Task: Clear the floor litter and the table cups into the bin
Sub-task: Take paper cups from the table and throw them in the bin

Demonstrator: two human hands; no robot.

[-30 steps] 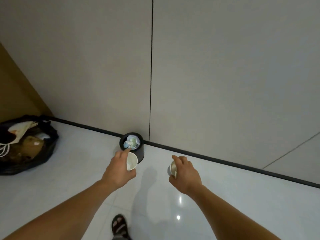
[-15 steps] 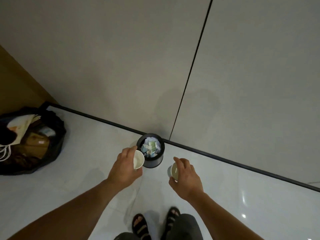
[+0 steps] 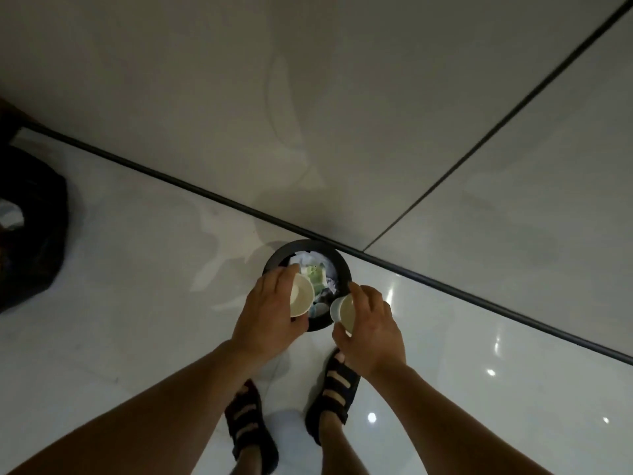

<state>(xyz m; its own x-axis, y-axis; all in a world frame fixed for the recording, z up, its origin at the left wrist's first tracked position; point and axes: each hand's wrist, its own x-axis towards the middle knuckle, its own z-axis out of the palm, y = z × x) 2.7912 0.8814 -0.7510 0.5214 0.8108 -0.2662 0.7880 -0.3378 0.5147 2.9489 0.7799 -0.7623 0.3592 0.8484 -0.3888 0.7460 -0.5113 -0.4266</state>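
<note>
A small round black bin [image 3: 339, 265] stands on the white floor against the wall's base, with crumpled paper and wrappers [image 3: 317, 272] inside. My left hand [image 3: 270, 317] grips a white paper cup [image 3: 301, 294], tilted on its side, over the bin's left rim. My right hand [image 3: 371, 332] holds a second white paper cup [image 3: 344, 311], also tilted, at the bin's near right rim. Both cup mouths face toward each other above the bin.
A black rubbish bag [image 3: 30, 231] sits on the floor at the far left. A dark skirting strip [image 3: 171, 181] runs along the grey wall. My sandalled feet [image 3: 330, 389] stand just in front of the bin on glossy tiles.
I have stepped closer and look straight down. Both hands moved forward with their cups, from in front of the bin to over its rim.
</note>
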